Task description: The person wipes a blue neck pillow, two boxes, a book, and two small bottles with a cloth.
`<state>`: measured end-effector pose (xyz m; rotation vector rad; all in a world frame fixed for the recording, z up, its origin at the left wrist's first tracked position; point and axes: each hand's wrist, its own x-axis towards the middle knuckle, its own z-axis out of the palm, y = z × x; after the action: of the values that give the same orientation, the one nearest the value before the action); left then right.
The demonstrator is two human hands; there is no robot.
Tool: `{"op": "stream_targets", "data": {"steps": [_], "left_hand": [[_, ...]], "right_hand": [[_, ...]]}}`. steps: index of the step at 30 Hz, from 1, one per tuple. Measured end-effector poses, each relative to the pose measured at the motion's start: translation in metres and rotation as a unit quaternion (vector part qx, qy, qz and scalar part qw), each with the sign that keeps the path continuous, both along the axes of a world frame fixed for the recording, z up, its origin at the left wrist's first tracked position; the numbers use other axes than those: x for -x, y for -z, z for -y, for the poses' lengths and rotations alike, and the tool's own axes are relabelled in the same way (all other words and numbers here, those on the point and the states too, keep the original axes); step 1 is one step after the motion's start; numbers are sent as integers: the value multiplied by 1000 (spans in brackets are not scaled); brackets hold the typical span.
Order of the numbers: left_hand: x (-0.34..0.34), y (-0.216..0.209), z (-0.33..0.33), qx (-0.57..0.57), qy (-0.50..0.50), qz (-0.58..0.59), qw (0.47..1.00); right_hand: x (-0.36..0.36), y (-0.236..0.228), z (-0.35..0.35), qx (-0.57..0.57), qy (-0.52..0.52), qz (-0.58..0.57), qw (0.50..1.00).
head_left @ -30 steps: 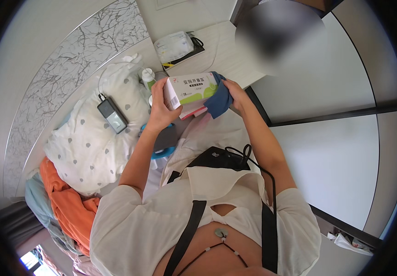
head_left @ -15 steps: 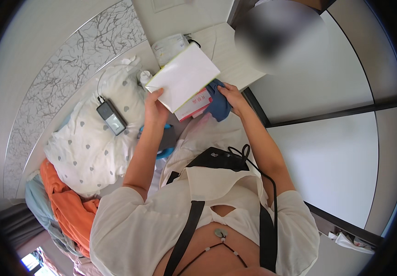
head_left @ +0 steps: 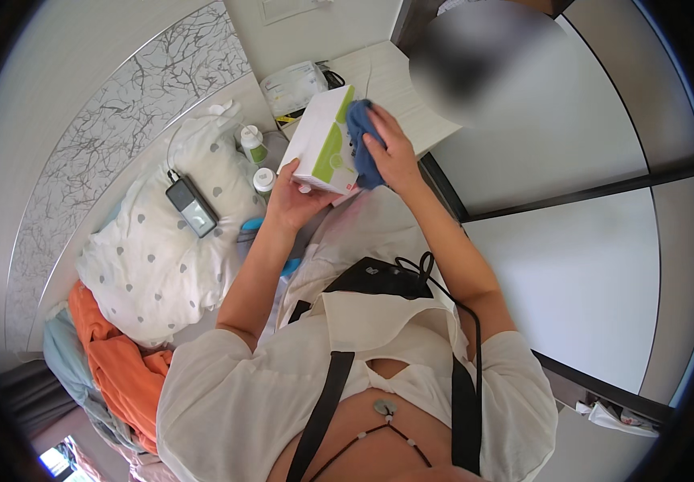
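Observation:
My left hand (head_left: 296,198) grips the lower end of a white box (head_left: 315,128) with a green-and-white side. In my right hand (head_left: 395,153) is a bunched blue cloth (head_left: 362,149), lying against or just beside the box's green side; whether it touches all along cannot be seen. Below the box, a small part of a pinkish-red carton shows. Close to my left hand stand a white-capped bottle (head_left: 264,180) and, a little farther off, another bottle (head_left: 251,138) with a green label.
A pale wooden tabletop (head_left: 415,100) lies beyond, holding a clear plastic package (head_left: 293,87) and a black cable. To the left, a black power bank (head_left: 192,206) rests on a heart-patterned pillow (head_left: 154,249). Orange clothing (head_left: 118,361) is heaped nearer. White cabinet panels (head_left: 572,281) stand right.
The box has been turned and tilted, so its green side now faces right. My right hand has moved up with the cloth along it. Both bottles now show.

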<state>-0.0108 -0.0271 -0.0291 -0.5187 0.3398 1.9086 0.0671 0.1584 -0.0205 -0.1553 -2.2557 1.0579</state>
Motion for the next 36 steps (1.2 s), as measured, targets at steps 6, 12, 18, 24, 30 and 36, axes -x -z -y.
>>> {"op": "stream_targets", "data": {"steps": [6, 12, 18, 24, 30, 36], "left_hand": [[16, 27, -3, 29, -34, -18, 999], [25, 34, 8, 110, -47, -173, 978], [16, 24, 7, 181, -17, -356, 917], [-4, 18, -6, 251, 12, -408, 878], [-1, 28, -4, 227, -15, -403, 887], [13, 32, 1, 372, -97, -704, 598]], "right_hand": [[-13, -25, 30, 43, -195, 92, 976], [-20, -12, -9, 19, -73, 112, 991], [-9, -31, -21, 17, 55, -29, 998], [1, -10, -5, -151, 65, 145, 976], [-3, -11, 23, 16, -176, 99, 979], [-11, -14, -25, 143, -32, 228, 963]]}}
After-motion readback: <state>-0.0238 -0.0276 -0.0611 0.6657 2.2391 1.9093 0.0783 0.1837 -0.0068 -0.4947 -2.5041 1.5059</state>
